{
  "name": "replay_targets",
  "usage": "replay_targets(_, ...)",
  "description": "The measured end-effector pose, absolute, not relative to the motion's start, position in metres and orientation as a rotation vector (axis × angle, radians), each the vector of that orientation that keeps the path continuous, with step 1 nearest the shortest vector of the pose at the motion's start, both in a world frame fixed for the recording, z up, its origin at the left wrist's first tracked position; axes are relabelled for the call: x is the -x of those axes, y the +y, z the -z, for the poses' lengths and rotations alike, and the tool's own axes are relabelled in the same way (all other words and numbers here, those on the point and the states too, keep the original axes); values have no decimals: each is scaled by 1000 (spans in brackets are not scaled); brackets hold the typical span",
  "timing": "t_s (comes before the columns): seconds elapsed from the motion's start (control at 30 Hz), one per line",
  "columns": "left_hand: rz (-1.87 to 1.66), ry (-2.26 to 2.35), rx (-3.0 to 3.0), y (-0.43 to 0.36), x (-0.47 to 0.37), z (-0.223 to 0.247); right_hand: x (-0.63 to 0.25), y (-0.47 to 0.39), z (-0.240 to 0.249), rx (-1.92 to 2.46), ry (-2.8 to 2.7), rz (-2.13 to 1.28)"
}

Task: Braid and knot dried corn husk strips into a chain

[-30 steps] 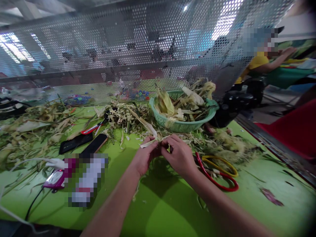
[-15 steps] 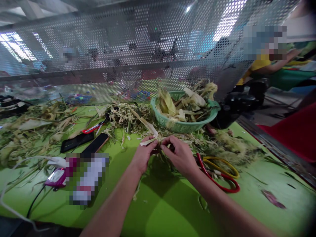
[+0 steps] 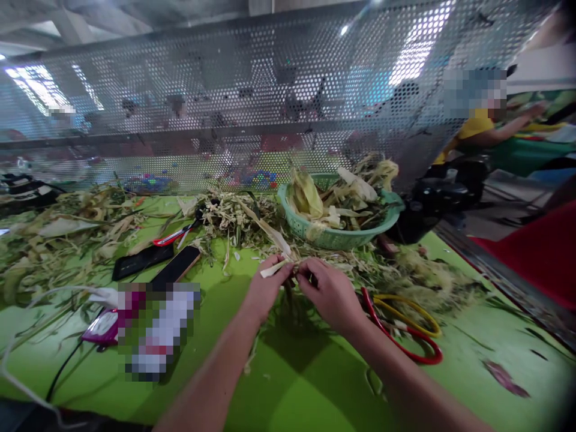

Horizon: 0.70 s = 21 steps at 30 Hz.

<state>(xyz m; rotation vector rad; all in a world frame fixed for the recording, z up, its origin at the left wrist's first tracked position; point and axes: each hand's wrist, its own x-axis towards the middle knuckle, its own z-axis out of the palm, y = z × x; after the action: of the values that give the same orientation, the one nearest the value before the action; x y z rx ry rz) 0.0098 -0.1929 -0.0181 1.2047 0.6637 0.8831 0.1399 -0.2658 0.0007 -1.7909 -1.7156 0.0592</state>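
Pale strips of corn husk (image 3: 272, 270) are pinched between the thumb and fingers of my left hand (image 3: 266, 283). My right hand (image 3: 324, 289) is closed close beside it, its fingertips meeting the same small bundle of husk; exactly what they pinch is partly hidden. A longer dry husk piece (image 3: 273, 235) slants up and away from the fingers. Darker husk ends hang below my hands. Behind stands a green plastic basket (image 3: 338, 239) filled with husks. Scissors with red and yellow handles (image 3: 432, 357) lie partly under my right forearm.
Husk scraps (image 3: 58, 231) cover the left of the green table (image 3: 189, 384). Corn silk (image 3: 432, 276) lies at right. Two dark phones (image 3: 173, 270), a red cutter (image 3: 168, 239) and a pink device (image 3: 101, 327) with cables sit left. A perforated metal screen (image 3: 225, 108) stands behind; a person in yellow (image 3: 477, 125) sits right.
The whole view has shifted slightly, with the scene now a little lower in the frame. My hands stay together on the husk, with only small finger movements.
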Motion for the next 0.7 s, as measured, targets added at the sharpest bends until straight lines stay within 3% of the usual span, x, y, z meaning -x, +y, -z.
replay_targets(0.27,-881,691,-962,-189,-7,14,-140,-268,-8,1737,-1793,-139)
replay_targets(0.7,-725,651,-1102,-194,-1,3,-155,-264,-8,1564,-1604,-272)
